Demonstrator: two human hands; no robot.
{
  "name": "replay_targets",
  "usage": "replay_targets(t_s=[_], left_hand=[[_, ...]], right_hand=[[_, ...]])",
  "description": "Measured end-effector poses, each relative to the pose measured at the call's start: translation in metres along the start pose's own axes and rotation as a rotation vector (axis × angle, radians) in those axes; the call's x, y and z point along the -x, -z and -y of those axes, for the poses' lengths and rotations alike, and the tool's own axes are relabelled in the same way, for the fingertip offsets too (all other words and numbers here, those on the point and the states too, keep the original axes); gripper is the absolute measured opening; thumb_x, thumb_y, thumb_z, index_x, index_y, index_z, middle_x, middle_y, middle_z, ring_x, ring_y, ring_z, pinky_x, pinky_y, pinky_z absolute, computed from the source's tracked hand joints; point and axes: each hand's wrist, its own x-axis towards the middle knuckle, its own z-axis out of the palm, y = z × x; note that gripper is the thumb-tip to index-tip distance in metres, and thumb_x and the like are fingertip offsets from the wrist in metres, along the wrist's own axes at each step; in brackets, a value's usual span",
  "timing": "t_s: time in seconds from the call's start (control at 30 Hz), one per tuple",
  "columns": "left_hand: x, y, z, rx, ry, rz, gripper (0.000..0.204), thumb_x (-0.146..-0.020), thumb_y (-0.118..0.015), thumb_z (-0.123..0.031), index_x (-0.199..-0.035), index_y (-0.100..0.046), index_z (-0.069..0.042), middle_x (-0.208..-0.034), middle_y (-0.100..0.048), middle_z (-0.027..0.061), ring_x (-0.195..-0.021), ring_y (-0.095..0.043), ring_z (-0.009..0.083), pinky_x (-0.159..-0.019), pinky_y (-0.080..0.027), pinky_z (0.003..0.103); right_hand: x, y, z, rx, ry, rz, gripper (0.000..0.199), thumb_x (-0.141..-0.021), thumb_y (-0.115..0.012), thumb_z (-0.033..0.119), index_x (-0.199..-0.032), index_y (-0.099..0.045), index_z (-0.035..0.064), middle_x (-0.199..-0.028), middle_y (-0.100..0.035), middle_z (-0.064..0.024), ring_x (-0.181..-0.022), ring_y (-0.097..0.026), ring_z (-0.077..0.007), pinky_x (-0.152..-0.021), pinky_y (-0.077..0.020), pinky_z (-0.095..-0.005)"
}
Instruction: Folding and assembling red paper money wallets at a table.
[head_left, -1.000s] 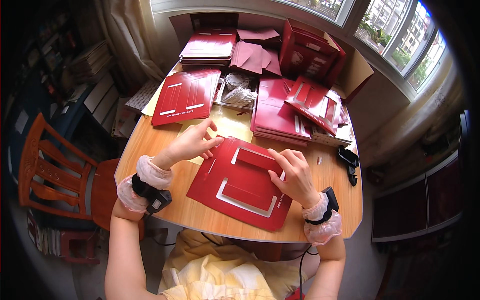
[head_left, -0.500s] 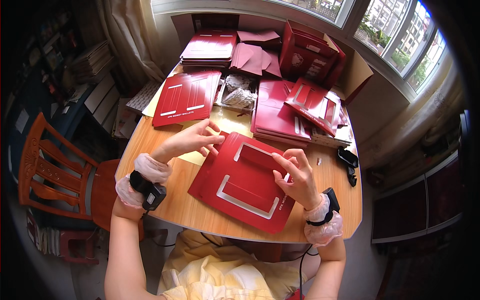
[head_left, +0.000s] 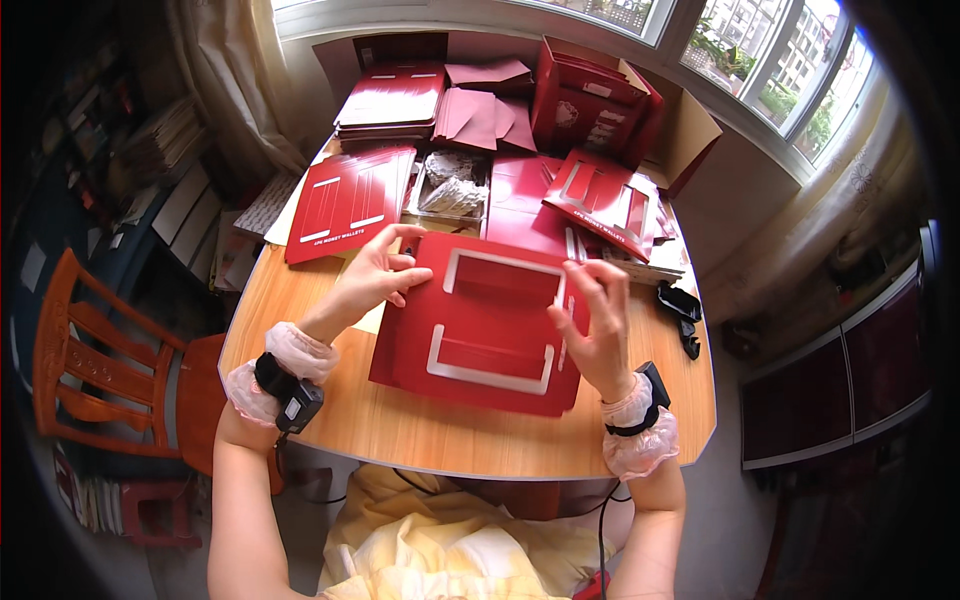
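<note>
- Mid-frame, the left hand [head_left: 378, 272] pinches a red card [head_left: 482, 314]; the right hand [head_left: 598, 330] meets its right side, grip unclear.
- Apparently positioning it; next move needs even support.

we find legible lettering in two places: one line of white capitals [head_left: 338, 238] along the near edge of the slotted red card [head_left: 342, 204] at left, and a matching line [head_left: 601, 227] along the near edge of the tilted red card [head_left: 603, 190] at right. the pale marks [head_left: 605, 126] on the red box [head_left: 582, 142] behind are too small for us to read.
</note>
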Motion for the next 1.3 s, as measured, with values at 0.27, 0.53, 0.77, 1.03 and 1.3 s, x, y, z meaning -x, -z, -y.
replay_targets(t_s=[0.27,0.53,0.77,1.03,1.3], left_hand=[[-0.013,0.011,0.016,0.324,-0.126,-0.327,0.063,-0.097,-0.072,-0.009,-0.150,-0.036,-0.011,-0.108,-0.069,0.0029,-0.087,-0.070,0.0069,-0.068,-0.059,0.021],[0.000,-0.020,0.032,0.378,0.009,-0.146,0.084,-0.094,-0.074,-0.004,-0.161,-0.026,-0.016,-0.113,-0.072,0.0085,-0.094,-0.071,0.0114,-0.077,-0.063,0.027],[0.001,-0.017,0.026,0.391,0.066,-0.091,0.077,-0.092,-0.078,-0.007,-0.158,-0.039,-0.014,-0.104,-0.077,0.0069,-0.090,-0.072,0.0095,-0.074,-0.061,0.024],[0.010,-0.020,0.010,0.145,0.096,0.065,0.075,-0.093,-0.076,-0.010,-0.158,-0.038,-0.012,-0.100,-0.076,0.0062,-0.085,-0.072,0.0093,-0.069,-0.059,0.023],[0.005,-0.022,0.003,0.336,0.132,0.165,0.090,-0.096,-0.075,-0.014,-0.164,-0.016,-0.011,-0.106,-0.073,0.0122,-0.089,-0.072,0.0142,-0.068,-0.060,0.024]], right_hand=[[0.009,-0.007,-0.036,-0.686,-0.516,-0.209,0.024,-0.106,-0.061,0.019,-0.121,-0.050,0.0043,-0.106,-0.058,-0.0051,-0.091,-0.063,-0.0131,-0.081,-0.0508,-0.0266],[0.036,-0.047,-0.055,-0.857,-0.371,-0.288,0.035,-0.100,-0.063,0.001,-0.134,-0.055,-0.0017,-0.112,-0.066,-0.0043,-0.106,-0.064,-0.0187,-0.095,-0.0517,-0.0328],[-0.002,0.007,-0.046,-1.130,-0.719,-0.309,0.024,-0.108,-0.052,0.016,-0.123,-0.063,0.0012,-0.102,-0.071,-0.0042,-0.092,-0.069,-0.0091,-0.077,-0.0551,-0.0232],[-0.004,0.013,-0.052,-0.832,-0.672,0.026,0.020,-0.102,-0.064,0.005,-0.121,-0.065,0.0007,-0.091,-0.071,-0.0020,-0.081,-0.068,-0.0066,-0.071,-0.0551,-0.0212],[0.004,0.010,-0.066,-0.848,-0.724,-0.315,0.015,-0.101,-0.062,0.000,-0.117,-0.065,0.0004,-0.087,-0.070,-0.0017,-0.075,-0.065,-0.0051,-0.067,-0.0546,-0.0194]])
